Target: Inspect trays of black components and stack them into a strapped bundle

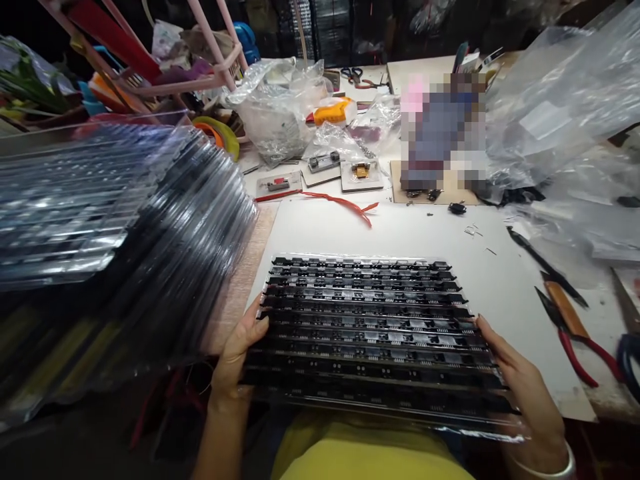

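Hands grip one black component tray (370, 333) by its ends — left hand (235, 353) clasping the left edge, right hand (520, 380) the right — over the white tabletop (425, 227), beside a leaning tray stack (125, 233)

Bright overhead light on worktop (425, 240); glare on tray stack (100, 220), blurred at left. Dark foreground; edges bowed; one region pixelated.
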Motion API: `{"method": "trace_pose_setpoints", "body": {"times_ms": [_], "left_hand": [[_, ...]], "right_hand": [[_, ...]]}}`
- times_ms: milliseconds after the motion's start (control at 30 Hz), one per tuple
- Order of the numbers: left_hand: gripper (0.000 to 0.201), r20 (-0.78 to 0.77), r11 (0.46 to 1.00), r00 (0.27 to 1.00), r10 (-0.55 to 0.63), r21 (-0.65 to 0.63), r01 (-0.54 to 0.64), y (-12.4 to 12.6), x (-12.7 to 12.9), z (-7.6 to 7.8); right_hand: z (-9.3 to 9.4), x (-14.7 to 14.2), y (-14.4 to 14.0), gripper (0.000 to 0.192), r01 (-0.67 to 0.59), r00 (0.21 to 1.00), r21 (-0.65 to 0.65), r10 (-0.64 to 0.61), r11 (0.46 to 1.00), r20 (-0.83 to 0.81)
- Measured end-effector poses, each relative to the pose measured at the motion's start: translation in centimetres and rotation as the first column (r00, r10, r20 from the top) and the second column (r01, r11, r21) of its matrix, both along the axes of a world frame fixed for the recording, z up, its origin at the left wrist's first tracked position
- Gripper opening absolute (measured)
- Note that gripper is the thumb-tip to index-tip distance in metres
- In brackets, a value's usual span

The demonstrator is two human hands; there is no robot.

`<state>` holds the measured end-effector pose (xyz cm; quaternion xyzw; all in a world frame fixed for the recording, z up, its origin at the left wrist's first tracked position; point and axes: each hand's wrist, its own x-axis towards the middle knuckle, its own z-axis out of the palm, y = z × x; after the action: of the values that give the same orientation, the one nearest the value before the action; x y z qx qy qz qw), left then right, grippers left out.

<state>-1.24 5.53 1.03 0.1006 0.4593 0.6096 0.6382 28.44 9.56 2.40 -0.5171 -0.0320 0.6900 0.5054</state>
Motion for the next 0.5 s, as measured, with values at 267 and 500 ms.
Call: {"method": "trace_pose_setpoints", "body": {"times_ms": [267, 500], "left_hand": [[0.052, 0.096, 0.997, 0.995, 0.024, -0.074, -0.017, 0.4, -0.7, 0.0], [0.053, 0.243, 0.994, 0.97, 0.023, 0.101, -0.049, -0.8, -1.8, -1.4]], "right_hand": [[-0.3, 0.6, 0.6, 0.018, 0.045, 0.998, 0.013, -0.045, 0.999, 0.053], [-2.2, 1.0, -0.1, 0.03, 0.055, 0.969, 0.058, -0.039, 0.997, -0.243]]}}
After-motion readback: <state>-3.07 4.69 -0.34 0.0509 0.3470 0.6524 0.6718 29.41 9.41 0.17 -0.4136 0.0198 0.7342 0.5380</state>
